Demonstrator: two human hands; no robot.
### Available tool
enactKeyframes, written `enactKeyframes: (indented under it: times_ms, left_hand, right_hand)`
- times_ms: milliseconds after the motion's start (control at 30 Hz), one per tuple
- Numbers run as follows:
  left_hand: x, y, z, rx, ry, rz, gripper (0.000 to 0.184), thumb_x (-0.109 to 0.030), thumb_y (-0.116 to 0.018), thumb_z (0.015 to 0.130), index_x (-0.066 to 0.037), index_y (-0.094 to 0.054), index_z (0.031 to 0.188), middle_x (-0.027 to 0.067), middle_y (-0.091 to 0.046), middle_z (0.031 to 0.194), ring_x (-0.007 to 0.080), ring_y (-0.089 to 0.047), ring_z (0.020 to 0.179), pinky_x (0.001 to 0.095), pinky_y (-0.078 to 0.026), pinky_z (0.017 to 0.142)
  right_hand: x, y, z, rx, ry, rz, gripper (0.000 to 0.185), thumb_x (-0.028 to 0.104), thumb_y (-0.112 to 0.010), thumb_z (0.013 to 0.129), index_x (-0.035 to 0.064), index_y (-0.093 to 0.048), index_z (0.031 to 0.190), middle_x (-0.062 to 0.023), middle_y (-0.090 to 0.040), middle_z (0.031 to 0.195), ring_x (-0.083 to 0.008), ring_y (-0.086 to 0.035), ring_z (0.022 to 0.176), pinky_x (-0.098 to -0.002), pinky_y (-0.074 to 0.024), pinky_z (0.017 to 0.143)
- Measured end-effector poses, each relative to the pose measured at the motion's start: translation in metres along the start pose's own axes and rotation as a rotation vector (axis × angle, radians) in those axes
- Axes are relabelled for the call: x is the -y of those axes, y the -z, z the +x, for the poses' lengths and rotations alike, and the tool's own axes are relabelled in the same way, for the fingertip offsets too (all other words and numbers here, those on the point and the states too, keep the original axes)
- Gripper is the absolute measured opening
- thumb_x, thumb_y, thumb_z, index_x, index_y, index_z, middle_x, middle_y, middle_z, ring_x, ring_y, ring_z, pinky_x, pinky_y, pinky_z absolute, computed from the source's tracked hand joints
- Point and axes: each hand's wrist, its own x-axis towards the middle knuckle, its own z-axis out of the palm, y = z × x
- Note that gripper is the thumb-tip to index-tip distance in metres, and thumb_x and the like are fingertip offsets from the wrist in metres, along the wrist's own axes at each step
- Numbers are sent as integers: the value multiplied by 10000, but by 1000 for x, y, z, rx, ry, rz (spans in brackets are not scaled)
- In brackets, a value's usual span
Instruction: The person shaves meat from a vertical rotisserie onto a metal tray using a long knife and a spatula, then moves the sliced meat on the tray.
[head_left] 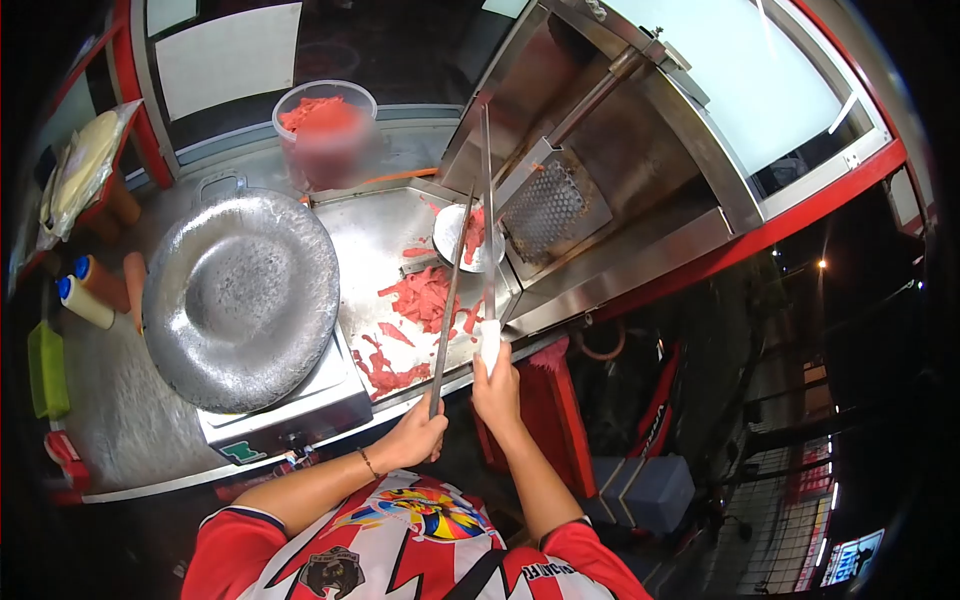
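Left hand (415, 437): closed around the near end of a long dark rod (454, 290), which points away over the table (115, 375); gripped low, probably so that its whole length stays free.
Right hand (497, 390): wrapped round the white handle of a long knife (488, 255), presumably to keep the fingers clear of the blade.
Rod and knife: closing toward each other at the far end, near the dish; whether they touch I cannot tell.
Red strips (425, 298): loose on the steel tray (375, 235), beyond both hands and partly under the rod; the raised edge seems to suit holding scraps in.
Metal dish (446, 226): at the far right of the tray, more strips inside, rod and knife passing above it.
Clear tub (308, 165): far side, upright, filled with red pieces, apparently set back to leave the tray free.
Upright grill (547, 212): right of the tray, perforated plate showing; the dish stands close by, likely for easy reach.
Wide pan (240, 280): left, resting on a boxy stove (300, 425).
Capped bottles (88, 305): far left, beside the pan, plausibly parked out of the hands' way.
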Motion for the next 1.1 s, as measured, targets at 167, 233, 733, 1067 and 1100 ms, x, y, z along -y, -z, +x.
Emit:
enactKeyframes:
  times_ms: [167,233,733,1067,1100]
  left_hand:
    - [4,-2,10,27,6,-139,102,-74,-423,1033,-137,-343,1042,23,-376,635,159,-420,494,342,-421,466]
    - [1,-3,11,36,15,-190,101,-72,-419,1029,-142,-346,1032,26,-376,636,160,-421,498,343,-420,467]
    - [4,9,12,170,100,-482,90,-99,-429,975,-173,-394,1012,34,-378,655,148,-365,504,314,-328,449]
    - [17,3,-4,17,59,-182,89,-78,-427,1016,-133,-358,1010,23,-380,649,156,-400,498,340,-389,464]
    - [17,1,-2,2,55,-152,88,-82,-428,1023,-131,-356,1013,20,-378,648,154,-397,496,339,-393,466]
  right_hand:
    - [-37,-17,-55,2,-35,-34,257,127,-611,1026,-16,-477,1192,-341,-655,849,-550,-672,844,-576,-504,664]
    - [-56,-19,-92,-38,16,-70,257,130,-618,1023,-10,-464,1174,-338,-649,829,-546,-672,827,-568,-499,637]
    - [-59,13,-100,99,-119,-115,245,147,-626,1025,10,-481,1167,-321,-659,886,-554,-653,850,-600,-496,671]
    - [-9,1,-12,-18,20,-25,248,127,-616,1024,-10,-471,1171,-326,-648,864,-560,-645,837,-585,-488,671]
    - [-13,-5,-3,-25,27,-22,248,126,-615,1025,-13,-468,1169,-326,-646,858,-561,-644,830,-586,-484,667]
